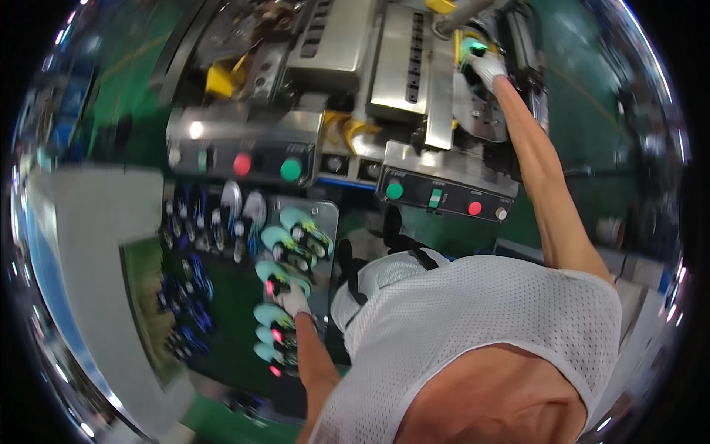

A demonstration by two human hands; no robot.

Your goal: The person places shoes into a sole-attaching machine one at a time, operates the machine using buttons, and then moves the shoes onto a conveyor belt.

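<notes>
My left hand (294, 299), in a white glove, is at the left and has its fingers on a teal-soled shoe (269, 272) lying on a clear tray (327, 266). More teal-soled shoes (299, 219) lie on both sides of it, some with glowing red spots. Up at the right, my right hand (487, 65), gloved too, grips a teal shoe (470, 47) in the right station of a metal machine (399, 66). The glove and the machine's parts cover some of that shoe.
Two control panels (244, 161) (444, 194) with red and green buttons front the machine. Dark shoes with blue parts (191, 222) stand in a row on the left rack, others (188, 299) below them. A light grey surface (100, 222) borders the rack. Yellow parts (222, 80) sit on the machine.
</notes>
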